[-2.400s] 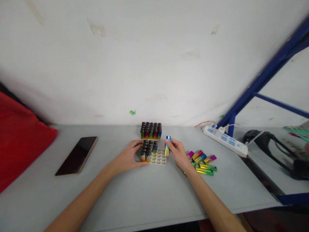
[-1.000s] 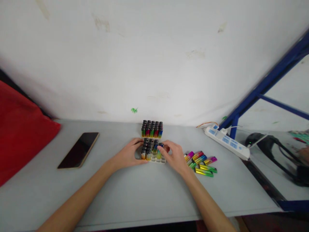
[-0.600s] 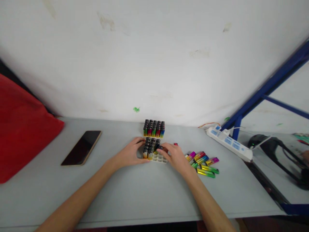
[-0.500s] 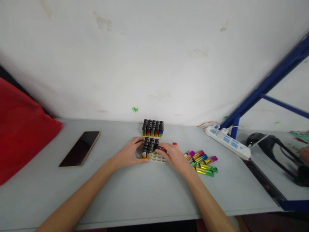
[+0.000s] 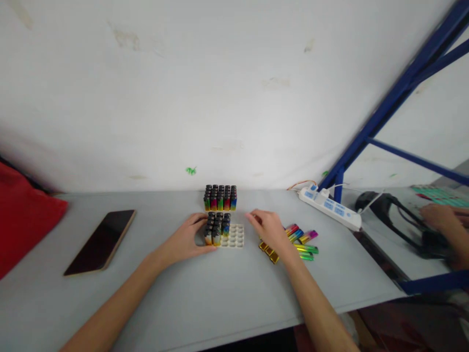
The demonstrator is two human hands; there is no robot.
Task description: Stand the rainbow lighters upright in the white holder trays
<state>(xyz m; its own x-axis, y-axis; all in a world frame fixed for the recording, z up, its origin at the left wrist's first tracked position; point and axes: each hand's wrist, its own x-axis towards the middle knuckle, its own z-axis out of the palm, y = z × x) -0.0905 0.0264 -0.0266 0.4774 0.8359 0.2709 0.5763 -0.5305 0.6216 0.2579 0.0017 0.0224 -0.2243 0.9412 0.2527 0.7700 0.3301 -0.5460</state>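
Observation:
A white tray (image 5: 236,238) with round-edged slots stands in front of me. Black-topped lighters (image 5: 216,227) stand upright in its left part, while slots on the right lie bare. My left hand (image 5: 186,238) curves around the tray's left side, thumb at the front corner and fingers behind. To the right of the tray, my right hand (image 5: 269,227) rests low over the table with fingers bent together; anything between the fingertips is hidden. Loose shiny coloured lighters (image 5: 306,249) lie beside and partly under that hand, some with gold ends toward me.
Behind the tray stands another block of upright lighters (image 5: 220,198). A phone (image 5: 100,242) and a red cloth or bag (image 5: 25,210) are on the left. On the right are a power strip (image 5: 330,208), a blue frame (image 5: 351,151), a black device (image 5: 410,225) and another person's hand (image 5: 439,217).
My right hand has left the lighter it held at the tray and moved right, near the loose lighters. That lighter now stands in the tray. The view has turned slightly right.

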